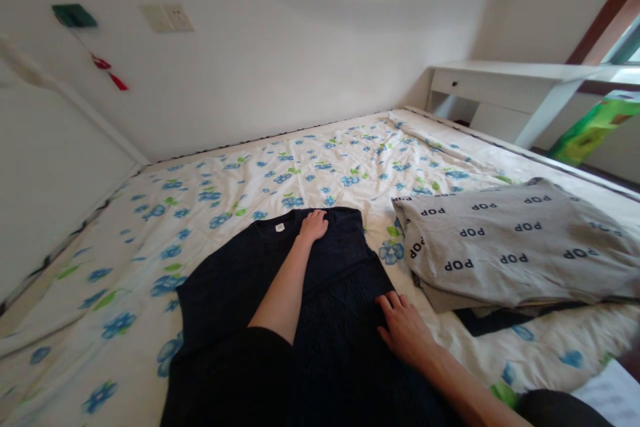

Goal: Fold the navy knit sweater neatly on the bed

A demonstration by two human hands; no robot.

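A dark navy sleeveless top (330,280) lies spread on the bed, with its neckline and small white label toward the wall. My left hand (314,225) is at the shoulder beside the neckline, its fingers close together and bent on the cloth. Fingers apart, my right hand (405,327) rests at the top's right side edge, touching the fabric. To the right, a grey garment printed with "POP" (490,240) lies folded on other cloth, part of it dark. My left forearm and black sleeve hide part of the top.
Under everything is a white sheet with blue flowers (280,177), wrinkled toward the back. A white desk (500,90) stands beyond the bed's far right, near a green bag (590,127). A wall socket (179,17) and a hanging red tassel (119,82) are at upper left.
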